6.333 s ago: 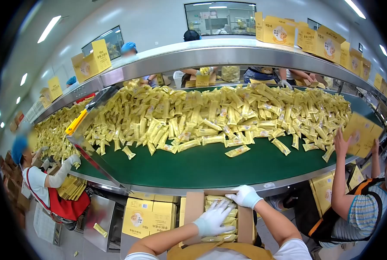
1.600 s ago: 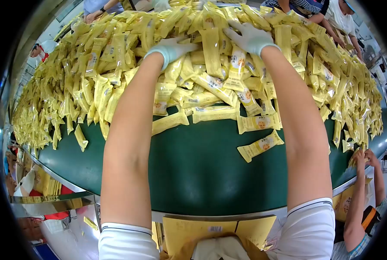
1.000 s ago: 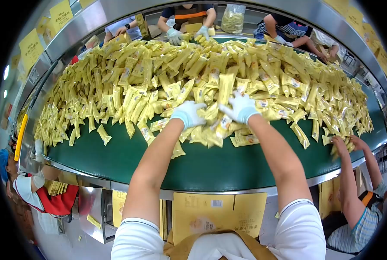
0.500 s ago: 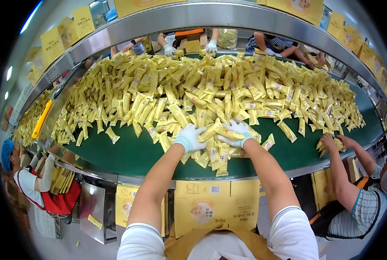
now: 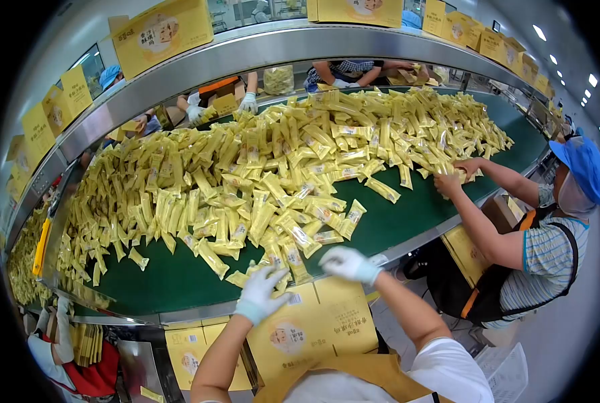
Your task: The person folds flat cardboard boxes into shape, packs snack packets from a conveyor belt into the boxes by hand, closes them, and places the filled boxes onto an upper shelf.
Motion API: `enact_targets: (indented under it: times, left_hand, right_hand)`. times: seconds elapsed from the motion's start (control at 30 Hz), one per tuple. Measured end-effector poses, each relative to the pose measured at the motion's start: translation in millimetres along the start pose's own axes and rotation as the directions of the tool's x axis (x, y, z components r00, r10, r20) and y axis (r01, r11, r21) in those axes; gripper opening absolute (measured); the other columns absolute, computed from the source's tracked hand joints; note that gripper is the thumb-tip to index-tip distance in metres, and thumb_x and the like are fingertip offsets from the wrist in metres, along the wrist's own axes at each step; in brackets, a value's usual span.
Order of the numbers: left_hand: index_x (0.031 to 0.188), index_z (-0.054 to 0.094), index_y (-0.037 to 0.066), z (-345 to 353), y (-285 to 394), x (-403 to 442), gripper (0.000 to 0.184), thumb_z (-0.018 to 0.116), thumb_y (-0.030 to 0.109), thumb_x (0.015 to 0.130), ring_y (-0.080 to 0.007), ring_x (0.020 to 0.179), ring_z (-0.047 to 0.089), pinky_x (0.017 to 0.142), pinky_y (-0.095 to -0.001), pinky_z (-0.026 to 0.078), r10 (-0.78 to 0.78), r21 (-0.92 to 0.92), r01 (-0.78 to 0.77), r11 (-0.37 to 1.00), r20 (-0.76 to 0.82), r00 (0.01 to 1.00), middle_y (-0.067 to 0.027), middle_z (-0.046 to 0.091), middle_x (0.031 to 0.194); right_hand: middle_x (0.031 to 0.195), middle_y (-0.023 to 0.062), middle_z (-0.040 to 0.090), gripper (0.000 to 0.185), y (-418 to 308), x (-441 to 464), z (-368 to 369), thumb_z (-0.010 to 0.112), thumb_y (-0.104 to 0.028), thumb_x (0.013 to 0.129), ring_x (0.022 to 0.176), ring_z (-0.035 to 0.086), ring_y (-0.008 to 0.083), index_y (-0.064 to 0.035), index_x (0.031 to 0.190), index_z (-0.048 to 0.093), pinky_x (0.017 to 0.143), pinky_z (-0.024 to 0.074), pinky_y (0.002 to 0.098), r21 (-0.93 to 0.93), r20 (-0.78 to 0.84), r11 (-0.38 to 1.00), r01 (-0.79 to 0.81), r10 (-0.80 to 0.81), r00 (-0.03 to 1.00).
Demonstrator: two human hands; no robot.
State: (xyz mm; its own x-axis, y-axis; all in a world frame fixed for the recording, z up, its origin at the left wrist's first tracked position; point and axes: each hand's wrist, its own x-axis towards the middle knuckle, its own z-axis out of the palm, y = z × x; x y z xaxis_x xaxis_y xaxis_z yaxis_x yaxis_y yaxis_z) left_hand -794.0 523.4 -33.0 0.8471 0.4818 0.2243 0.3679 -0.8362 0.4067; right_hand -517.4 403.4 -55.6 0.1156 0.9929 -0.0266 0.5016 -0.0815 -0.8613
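My left hand (image 5: 262, 293), in a white glove, is over the belt's near edge with its fingers spread and nothing in it. My right hand (image 5: 348, 264), also gloved, hovers to the right at the same edge, slightly blurred, fingers loosely extended, with no packet visible in it. Just beyond my hands, yellow wrapped snack packets (image 5: 298, 232) spill from a large heap on the green conveyor belt (image 5: 387, 221). A flat yellow printed carton (image 5: 313, 321) is below my hands, in front of my body.
At the right, a co-worker in a blue cap (image 5: 582, 168) handles packets with both hands. Gloved hands (image 5: 248, 103) of another person are across the belt. A steel rail (image 5: 266, 57) carries yellow boxes (image 5: 162, 37) above. A person in a red apron (image 5: 98, 366) is at lower left.
Both hands have let go of the packets they gathered and drawn back toward the near edge. The view has turned right, and the right co-worker's hands now appear closer to the heap.
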Motion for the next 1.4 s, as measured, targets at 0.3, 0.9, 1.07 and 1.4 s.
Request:
enact_targets:
  times: [0.3, 0.9, 1.07, 1.4]
  left_hand:
    - [0.123, 0.067, 0.023, 40.8, -54.7, 32.3, 0.044, 0.075, 0.018, 0.080, -0.0333, 0.105, 0.058, 0.091, -0.0449, 0.046, -0.007, 0.035, 0.012, 0.999, -0.128, 0.992, -0.0115, 0.060, 0.109]
    - [0.151, 0.027, -0.008, 85.1, 2.7, -167.3, 0.079, 0.065, 0.031, 0.094, -0.0407, 0.143, 0.034, 0.117, -0.0442, 0.029, -0.765, -0.579, 0.570, 0.583, -0.154, 0.626, -0.0298, 0.034, 0.154]
    - [0.151, 0.030, -0.007, 44.2, 38.1, -160.9, 0.063, 0.050, 0.029, 0.103, -0.0318, 0.134, 0.046, 0.112, -0.0420, 0.036, -0.767, -0.935, 0.022, 0.353, -0.276, 0.579, -0.0257, 0.044, 0.147]
    - [0.141, 0.051, -0.004, -35.3, 104.3, -131.0, 0.072, 0.042, 0.051, 0.096, -0.0422, 0.142, 0.037, 0.117, -0.0483, 0.027, 0.502, -0.887, -0.252, 0.387, -0.027, 0.865, -0.0274, 0.044, 0.150]
  right_hand:
    - [0.125, 0.0146, 0.060, 0.048, -9.3, 28.8, 65.0, 0.061, -0.045, 0.090, 0.114, 0.057, 0.0369, -0.0163, 0.129, 0.062, 0.101, 0.0444, 0.0450, -0.444, -0.083, 0.894, 0.061, -0.108, 0.991]
    - [0.134, 0.0252, 0.059, 0.069, 20.1, -109.4, 83.4, 0.065, -0.041, 0.093, 0.126, 0.056, 0.0357, 0.0025, 0.142, 0.044, 0.105, 0.0433, 0.0406, 0.352, -0.355, 0.869, -0.348, 0.468, 0.809]
    - [0.122, 0.0174, 0.061, 0.047, -10.3, -127.8, 61.7, 0.057, -0.030, 0.098, 0.113, 0.057, 0.0253, 0.0018, 0.132, 0.050, 0.100, 0.0438, 0.0359, 0.405, -0.534, 0.914, -0.029, 0.261, 0.804]
    - [0.152, 0.0124, 0.042, 0.065, -36.2, -139.0, -3.0, 0.039, -0.049, 0.106, 0.138, 0.041, 0.0230, -0.0059, 0.154, 0.031, 0.111, 0.0355, 0.0365, 0.457, -0.656, 0.885, 0.085, 0.271, 0.704]
